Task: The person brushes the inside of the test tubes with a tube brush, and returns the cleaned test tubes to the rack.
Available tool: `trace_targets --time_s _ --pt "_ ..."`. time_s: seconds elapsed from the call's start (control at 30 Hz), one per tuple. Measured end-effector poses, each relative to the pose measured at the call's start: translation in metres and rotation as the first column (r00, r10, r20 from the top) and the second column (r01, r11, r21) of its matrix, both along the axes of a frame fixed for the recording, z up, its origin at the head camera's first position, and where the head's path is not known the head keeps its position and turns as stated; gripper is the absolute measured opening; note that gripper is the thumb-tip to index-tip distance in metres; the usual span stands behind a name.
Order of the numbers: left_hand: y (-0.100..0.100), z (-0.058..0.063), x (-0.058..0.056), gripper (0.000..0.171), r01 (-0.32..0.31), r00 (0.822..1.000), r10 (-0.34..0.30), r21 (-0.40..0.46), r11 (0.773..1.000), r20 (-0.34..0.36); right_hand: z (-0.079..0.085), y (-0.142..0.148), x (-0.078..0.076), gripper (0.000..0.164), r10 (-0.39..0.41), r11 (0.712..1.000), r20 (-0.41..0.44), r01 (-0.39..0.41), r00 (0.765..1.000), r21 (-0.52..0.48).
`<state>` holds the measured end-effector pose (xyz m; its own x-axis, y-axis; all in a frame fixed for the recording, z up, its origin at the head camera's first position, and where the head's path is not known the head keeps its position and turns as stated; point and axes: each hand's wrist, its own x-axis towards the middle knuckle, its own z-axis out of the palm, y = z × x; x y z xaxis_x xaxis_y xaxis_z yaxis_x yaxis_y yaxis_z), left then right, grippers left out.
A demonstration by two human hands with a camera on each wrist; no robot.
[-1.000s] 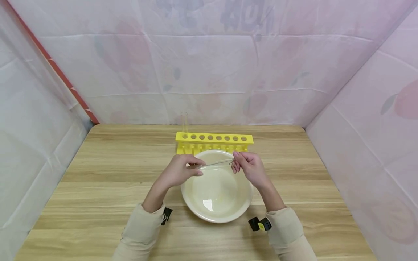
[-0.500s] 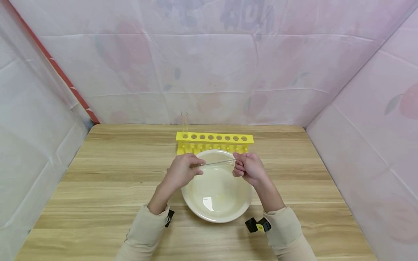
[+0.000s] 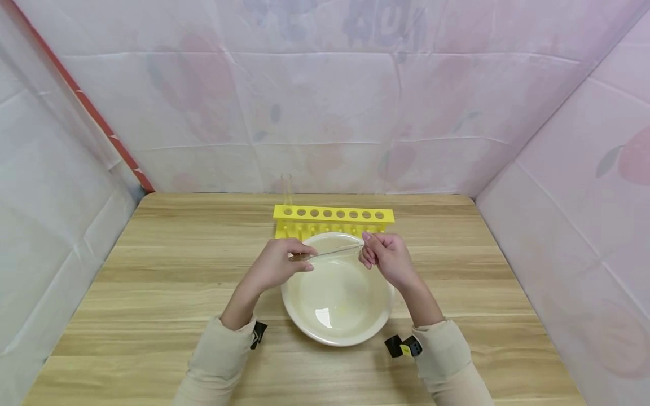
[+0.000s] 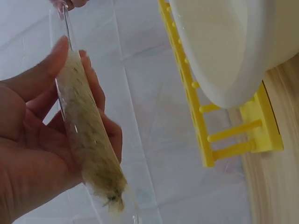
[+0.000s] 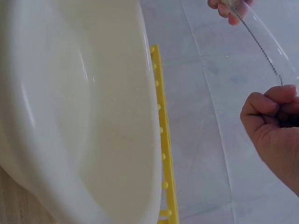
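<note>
My left hand [image 4: 37, 135] holds a clear glass test tube [image 4: 60, 102] between thumb and fingers. Inside the tube sits the pale bristle head of a test tube brush [image 4: 88, 126], darker at its tip. My right hand [image 3: 388, 259] pinches the brush's twisted wire [image 5: 256, 39] near the tube's mouth. In the head view the tube lies nearly level, its right end slightly raised, over the far part of a cream basin [image 3: 291, 316]. Shallow liquid seems to glint in the basin. The left fingers cover part of the tube in the head view.
Behind the basin stands a yellow test tube rack [image 3: 332, 214], partly hidden by the rim. Another test tube [image 3: 286, 189] stands upright in its leftmost hole. The wooden table [image 3: 167, 293] meets fabric-covered walls [image 3: 325, 113] at the back and sides.
The left hand shifted slightly right, then back left. The right hand's fingers curled in tighter at mid-span and have loosened a little since. Tube and brush stay over the basin.
</note>
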<state>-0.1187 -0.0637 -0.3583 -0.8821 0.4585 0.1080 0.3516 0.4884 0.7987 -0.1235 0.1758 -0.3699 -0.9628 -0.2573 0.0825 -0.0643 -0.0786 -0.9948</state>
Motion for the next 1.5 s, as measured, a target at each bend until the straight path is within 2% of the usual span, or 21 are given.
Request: trace_targets --time_s 0.1,0.23,0.37,0.43,0.5,0.57,0.63,0.7,0.8,0.9,0.97,1.07,1.17,1.27,1.4,1.5 --pt "0.005 0.0 0.002 0.023 -0.056 0.997 0.053 -0.062 0.997 -0.063 0.003 -0.001 -0.001 0.048 -0.015 0.998 0.122 0.022 0.992 -0.051" --pt "0.01 -0.001 0.004 0.024 -0.105 0.988 0.091 -0.115 0.988 -0.122 0.007 -0.001 -0.001 0.05 -0.018 0.993 0.285 0.051 0.958 -0.106" --pt "0.01 -0.002 0.005 0.025 -0.114 0.987 0.098 -0.124 0.986 -0.128 0.009 0.001 -0.002 0.051 -0.011 0.99 0.37 0.063 0.929 -0.13" --pt "0.007 -0.003 0.005 0.025 -0.102 0.99 0.089 -0.112 0.989 -0.11 0.008 0.003 -0.002 0.051 -0.016 0.988 0.383 0.072 0.924 -0.133" --pt "0.003 -0.007 0.004 0.026 -0.078 0.994 0.07 -0.09 0.993 -0.088 0.007 0.006 -0.002 0.051 -0.015 0.989 0.361 0.067 0.933 -0.13" --pt "-0.003 -0.009 0.004 0.026 -0.047 0.998 0.044 -0.059 0.997 -0.053 0.005 0.009 -0.002 0.05 -0.006 0.993 0.299 0.04 0.954 -0.109" --pt "-0.009 -0.011 0.002 0.025 -0.012 1.0 0.012 -0.027 1.0 -0.021 0.002 0.013 -0.002 0.049 0.018 0.997 0.194 -0.003 0.981 -0.075" --pt "-0.014 -0.011 0.001 0.024 0.025 1.0 -0.025 -0.002 1.0 0.011 0.0 0.018 -0.002 0.048 0.053 0.998 0.067 -0.052 0.996 -0.024" --pt "-0.019 -0.009 0.0 0.022 0.065 0.996 -0.066 0.016 0.998 0.062 -0.003 0.025 -0.002 0.046 0.096 0.995 -0.1 -0.091 0.99 0.049" --pt "-0.022 -0.008 0.001 0.023 0.079 0.994 -0.079 0.008 0.997 0.074 -0.004 0.03 -0.003 0.046 0.092 0.994 -0.154 -0.083 0.984 0.065" --pt "-0.023 -0.009 0.001 0.023 0.069 0.996 -0.068 -0.008 0.998 0.057 -0.003 0.031 -0.002 0.047 0.075 0.997 -0.105 -0.072 0.992 0.032" --pt "-0.023 -0.011 0.002 0.024 0.032 0.999 -0.031 -0.027 0.999 0.03 -0.001 0.031 -0.001 0.048 0.039 0.998 0.053 -0.037 0.998 -0.051" --pt "-0.022 -0.012 0.004 0.025 -0.004 1.0 0.004 -0.049 0.999 0.005 0.001 0.031 -0.001 0.049 0.024 0.993 0.216 0.002 0.976 -0.119" --pt "-0.022 -0.013 0.006 0.025 -0.029 0.999 0.027 -0.071 0.997 -0.022 0.003 0.033 -0.001 0.05 0.024 0.987 0.322 0.028 0.946 -0.155" --pt "-0.022 -0.013 0.006 0.025 -0.027 0.999 0.025 -0.08 0.996 -0.031 0.005 0.035 -0.001 0.05 0.038 0.98 0.388 0.042 0.921 -0.196" --pt "-0.025 -0.014 0.005 0.025 0.0 1.0 0.0 -0.054 0.999 0.01 0.004 0.037 -0.001 0.049 0.037 0.982 0.352 0.033 0.935 -0.189"
